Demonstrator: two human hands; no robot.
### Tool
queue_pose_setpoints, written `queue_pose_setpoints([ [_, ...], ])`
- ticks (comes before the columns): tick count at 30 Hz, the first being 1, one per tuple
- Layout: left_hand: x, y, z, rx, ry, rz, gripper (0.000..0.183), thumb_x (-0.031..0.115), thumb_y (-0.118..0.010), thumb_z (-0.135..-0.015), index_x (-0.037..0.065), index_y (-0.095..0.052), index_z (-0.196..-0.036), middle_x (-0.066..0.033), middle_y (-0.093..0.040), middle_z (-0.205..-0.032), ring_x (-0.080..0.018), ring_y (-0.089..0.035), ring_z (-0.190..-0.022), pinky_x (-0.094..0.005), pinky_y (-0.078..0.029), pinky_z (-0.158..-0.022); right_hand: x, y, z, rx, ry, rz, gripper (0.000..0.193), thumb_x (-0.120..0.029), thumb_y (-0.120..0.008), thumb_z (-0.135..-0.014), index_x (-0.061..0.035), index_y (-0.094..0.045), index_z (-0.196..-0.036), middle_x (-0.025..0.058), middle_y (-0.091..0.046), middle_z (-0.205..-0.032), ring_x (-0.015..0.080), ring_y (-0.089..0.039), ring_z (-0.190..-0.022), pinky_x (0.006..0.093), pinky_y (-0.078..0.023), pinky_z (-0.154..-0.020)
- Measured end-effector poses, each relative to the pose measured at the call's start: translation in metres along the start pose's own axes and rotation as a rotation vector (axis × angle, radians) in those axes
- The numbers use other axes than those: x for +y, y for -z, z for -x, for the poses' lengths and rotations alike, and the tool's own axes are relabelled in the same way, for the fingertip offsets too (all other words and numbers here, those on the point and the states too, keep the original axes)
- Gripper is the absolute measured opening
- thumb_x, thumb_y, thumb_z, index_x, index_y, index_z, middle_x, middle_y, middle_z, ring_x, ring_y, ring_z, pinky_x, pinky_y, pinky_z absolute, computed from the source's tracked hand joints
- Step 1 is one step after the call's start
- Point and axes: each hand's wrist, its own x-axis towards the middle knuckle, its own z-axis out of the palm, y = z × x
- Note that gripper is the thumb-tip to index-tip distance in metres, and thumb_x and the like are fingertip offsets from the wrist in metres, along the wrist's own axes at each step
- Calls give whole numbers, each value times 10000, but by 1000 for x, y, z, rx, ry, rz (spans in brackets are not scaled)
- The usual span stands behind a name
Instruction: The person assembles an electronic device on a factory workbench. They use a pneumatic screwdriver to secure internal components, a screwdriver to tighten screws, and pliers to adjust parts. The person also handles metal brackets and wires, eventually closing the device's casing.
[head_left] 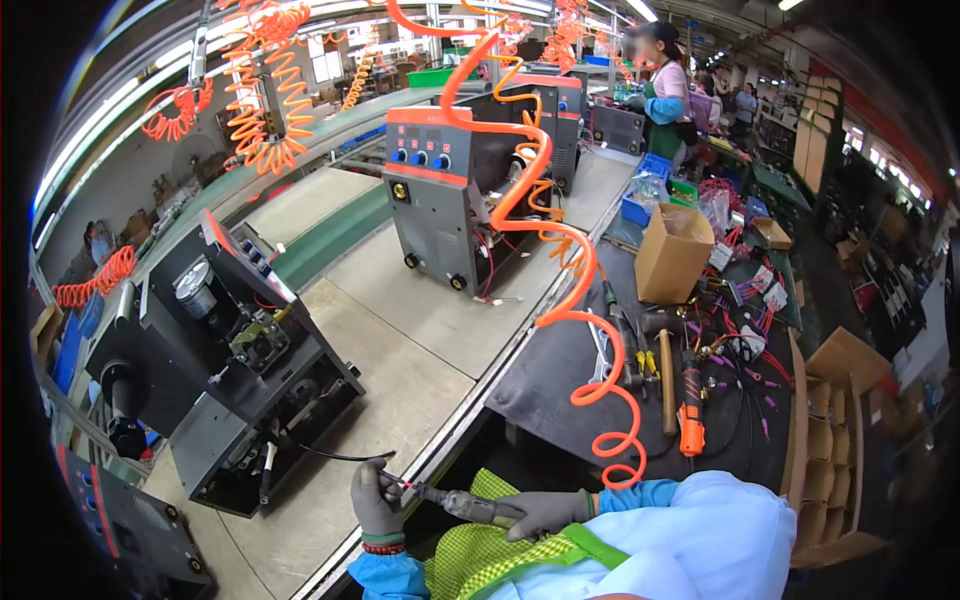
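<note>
My left hand [377,503], in a grey glove, is closed with its fingertips pinching a thin black cable [345,457] that runs out of the half-assembled machine [255,370] on the left. A small red bit [406,485] shows just past these fingers, close to the tool's nose. Wrapped round a grey cylindrical power tool [465,504] is my right hand [548,513], also gloved. The tool lies level in front of my apron, its slim nose pointing left at my left hand. An orange coiled air hose [612,420] drops beside my right sleeve; its lower end is hidden.
Another grey machine [435,200] with an orange-edged panel stands farther along the line. On the black bench at right lie a hammer [667,385], an orange-black electric screwdriver [690,405], pliers, a cardboard box [675,255] and wires. A co-worker [668,95] stands at the far end.
</note>
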Motion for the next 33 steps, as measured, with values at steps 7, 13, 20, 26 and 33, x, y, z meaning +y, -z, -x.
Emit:
queue_pose_setpoints([
  [7, 0, -4, -20, -110, 58, -259, 309, 315, -493, -969, 14, -566, -982, 24, -446, -617, -51, -386, -462, -194, -291, -402, 14, -3, 4, 62, 2, -177, 481, -297, -669, -809, -75, -454, -1178, -12, -492, -713, 52, -474, -544, 207, -387, -463],
  [13, 20, -2, -53, -10, -415, -792, 462, 382, -473, -972, 4, -541, -1228, -146, -602, -1020, -200, -601, -843, -309, -481, -716, -15, -8, 11, 199, -90, -250, 417, -276, -641, -806, -93, -466, -1137, -20, -488, -749, 46, -482, -555, 201, -389, -468],
  [20, 29, -11, -117, -232, -955, -1844, 517, 424, -598, -837, 89, -533, -1224, -136, -560, -1184, -338, -525, -1094, -511, -348, -994, -28, 9, 13, 372, 12, -308, 440, -273, -636, -815, -93, -452, -1172, -20, -458, -802, 44, -483, -571, 198, -397, -488],
  [26, 23, 5, -116, -246, -399, -2149, 535, 551, -517, -859, 108, -566, -1155, -133, -626, -1028, -306, -621, -914, -549, -398, -921, -17, 18, 3, 393, 58, -308, 437, -305, -621, -829, -77, -451, -1161, -15, -471, -768, 43, -492, -559, 195, -402, -458],
  [33, 29, 51, -102, -249, -450, -2254, 469, 559, -516, -856, 107, -631, -902, -117, -657, -832, -299, -650, -773, -485, -422, -874, -14, 13, 0, 402, 48, -266, 410, -305, -619, -820, -79, -457, -1121, -9, -479, -775, 52, -489, -556, 201, -401, -461],
])
